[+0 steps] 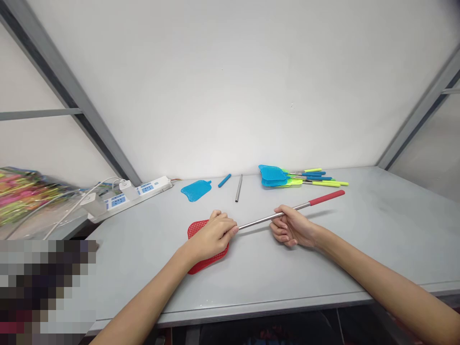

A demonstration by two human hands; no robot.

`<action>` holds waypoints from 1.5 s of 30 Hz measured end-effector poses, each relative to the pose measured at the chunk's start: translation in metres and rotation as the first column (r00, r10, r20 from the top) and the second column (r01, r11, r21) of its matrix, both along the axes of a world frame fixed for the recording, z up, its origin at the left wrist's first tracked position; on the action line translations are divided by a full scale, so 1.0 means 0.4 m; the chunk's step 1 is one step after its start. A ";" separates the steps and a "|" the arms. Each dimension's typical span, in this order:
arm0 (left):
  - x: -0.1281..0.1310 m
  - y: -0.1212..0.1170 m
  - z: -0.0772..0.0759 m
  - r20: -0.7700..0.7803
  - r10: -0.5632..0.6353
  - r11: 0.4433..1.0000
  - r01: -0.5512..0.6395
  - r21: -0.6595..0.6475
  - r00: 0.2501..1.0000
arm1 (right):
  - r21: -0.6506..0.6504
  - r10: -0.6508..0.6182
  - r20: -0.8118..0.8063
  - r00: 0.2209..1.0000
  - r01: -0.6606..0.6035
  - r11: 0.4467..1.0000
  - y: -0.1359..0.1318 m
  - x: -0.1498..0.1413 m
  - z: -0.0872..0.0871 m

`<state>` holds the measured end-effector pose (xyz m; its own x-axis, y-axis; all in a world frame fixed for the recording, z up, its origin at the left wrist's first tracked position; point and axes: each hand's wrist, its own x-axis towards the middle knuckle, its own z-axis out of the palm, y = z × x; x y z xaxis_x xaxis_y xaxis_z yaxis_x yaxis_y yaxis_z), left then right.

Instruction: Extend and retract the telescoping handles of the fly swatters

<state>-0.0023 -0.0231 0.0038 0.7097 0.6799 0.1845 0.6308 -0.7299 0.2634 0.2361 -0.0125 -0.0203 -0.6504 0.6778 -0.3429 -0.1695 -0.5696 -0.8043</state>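
A red fly swatter (206, 265) lies across my two hands, its perforated head low over the table and its red handle pointing up to the right. My left hand (215, 235) is closed on the neck where the head meets the metal rod, covering part of the head. Farther along the rod, my right hand (293, 226) holds it between thumb and curled fingers, just below the red grip. Beyond them lie a loose blue swatter head (196, 190), a blue handle sleeve (224, 180) and a bare metal tube (239, 188).
Blue and yellow-green fly swatters (273, 176) are piled at the back right against the wall. A white power strip (125, 197) with plugs and cables runs along the left side. Colourful bagged items (32, 196) sit farther left. The grey table (359, 254) ends at its front edge.
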 end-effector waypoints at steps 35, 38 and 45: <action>0.071 -0.059 0.006 -0.056 0.091 0.979 -0.079 0.190 0.994 | 0.172 0.154 -0.175 0.972 -0.124 0.977 -0.046 -0.051 -0.017; 0.076 -0.063 0.004 -0.052 0.092 0.977 -0.080 0.196 0.994 | 0.162 0.165 -0.167 0.972 -0.138 0.977 -0.052 -0.054 -0.015; 0.087 -0.067 0.000 -0.042 0.088 0.975 -0.077 0.207 0.995 | 0.157 0.179 -0.163 0.970 -0.153 0.976 -0.057 -0.062 -0.020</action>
